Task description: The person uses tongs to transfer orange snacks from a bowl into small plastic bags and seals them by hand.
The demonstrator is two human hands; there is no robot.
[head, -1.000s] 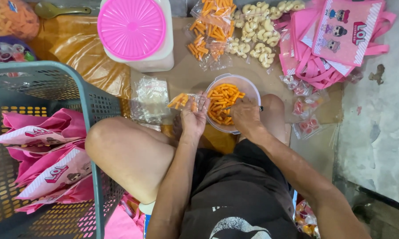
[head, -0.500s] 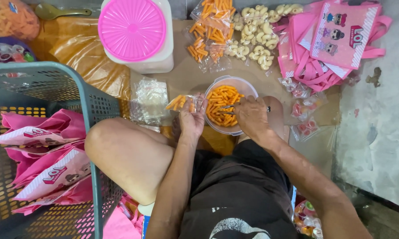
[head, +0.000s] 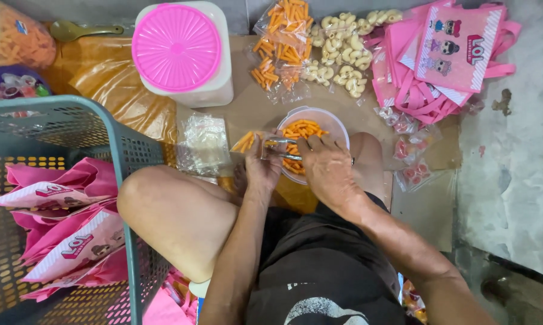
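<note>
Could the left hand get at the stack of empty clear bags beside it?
Probably yes: the empty bags lie uncovered just beside the left hand, but it already holds a small snack bag.

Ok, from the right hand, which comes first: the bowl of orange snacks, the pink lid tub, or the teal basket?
1. Bowl of orange snacks, right under the right hand.
2. Pink lid tub, up and leftward.
3. Teal basket, far left.

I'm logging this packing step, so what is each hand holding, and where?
The left hand pinches a small clear bag of orange snack sticks at its open end. The right hand grips a metal utensil, handle hidden.
</note>
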